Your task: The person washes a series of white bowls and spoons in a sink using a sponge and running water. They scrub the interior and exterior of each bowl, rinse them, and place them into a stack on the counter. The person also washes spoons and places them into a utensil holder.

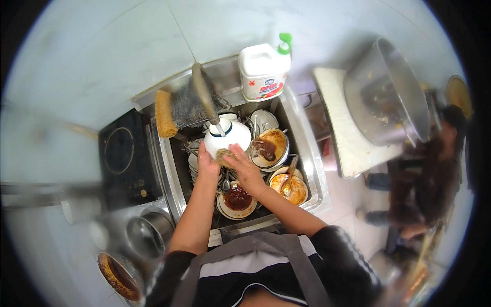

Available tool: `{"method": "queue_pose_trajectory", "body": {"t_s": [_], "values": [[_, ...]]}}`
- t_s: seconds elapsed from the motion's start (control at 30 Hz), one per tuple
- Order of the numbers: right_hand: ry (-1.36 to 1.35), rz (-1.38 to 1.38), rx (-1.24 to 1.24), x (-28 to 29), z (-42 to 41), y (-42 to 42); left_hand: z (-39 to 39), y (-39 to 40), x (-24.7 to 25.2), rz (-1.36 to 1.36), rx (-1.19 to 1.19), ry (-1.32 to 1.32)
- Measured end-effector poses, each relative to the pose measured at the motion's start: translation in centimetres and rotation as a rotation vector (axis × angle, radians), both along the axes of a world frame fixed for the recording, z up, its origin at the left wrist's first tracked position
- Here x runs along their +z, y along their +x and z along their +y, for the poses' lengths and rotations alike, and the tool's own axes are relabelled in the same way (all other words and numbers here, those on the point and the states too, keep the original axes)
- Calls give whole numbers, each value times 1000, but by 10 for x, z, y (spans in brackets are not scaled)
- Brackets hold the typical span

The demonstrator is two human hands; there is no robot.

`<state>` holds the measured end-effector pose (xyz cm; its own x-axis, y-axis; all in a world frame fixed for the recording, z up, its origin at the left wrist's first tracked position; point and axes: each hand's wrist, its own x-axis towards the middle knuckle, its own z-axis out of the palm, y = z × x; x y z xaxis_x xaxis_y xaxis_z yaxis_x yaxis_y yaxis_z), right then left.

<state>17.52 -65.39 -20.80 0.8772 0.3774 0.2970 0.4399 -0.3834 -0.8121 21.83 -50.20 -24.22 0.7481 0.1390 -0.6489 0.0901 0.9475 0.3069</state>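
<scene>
My left hand [208, 161] grips the near left edge of a white bowl [238, 135], which is tipped with its footed base upward under the faucet [205, 94]. Against the bowl's near side my right hand [243, 167] presses a tan scrubbing pad [225, 158]. Below and around my hands, stacked dirty dishes fill the steel sink. Among them are a bowl with dark red sauce [238, 198], an orange-stained bowl with a spoon [293, 190], and a larger stained bowl holding dark residue [277, 144].
A white detergent jug [264, 73] with a green pump stands on the sink's back ledge. Left are a rolled yellow cloth [165, 115], a black induction cooktop [124, 153] and a metal pot [149, 234]. Right, a large steel pot [379, 96] rests on a white board [332, 111]; beyond is a person [425, 180].
</scene>
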Motion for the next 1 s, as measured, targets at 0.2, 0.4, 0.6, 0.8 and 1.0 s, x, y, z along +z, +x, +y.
{"method": "queue_pose_trajectory", "body": {"t_s": [0.2, 0.4, 0.6, 0.8, 1.0], "values": [[254, 671, -103, -6, -28, 43, 12, -16, 38, -204, -269, 279], [204, 1138, -232, 0, -41, 94, 12, -21, 54, -173, -612, 663], [38, 670, 174, 10, -9, 100, -7, -20, 51, -301, -924, 1452], [172, 968, -294, -31, -8, 65, -36, -29, 69, -482, -1416, 2153], [748, 849, -251, -49, -33, 64, -8, 15, 79, -356, -950, 1748]]}}
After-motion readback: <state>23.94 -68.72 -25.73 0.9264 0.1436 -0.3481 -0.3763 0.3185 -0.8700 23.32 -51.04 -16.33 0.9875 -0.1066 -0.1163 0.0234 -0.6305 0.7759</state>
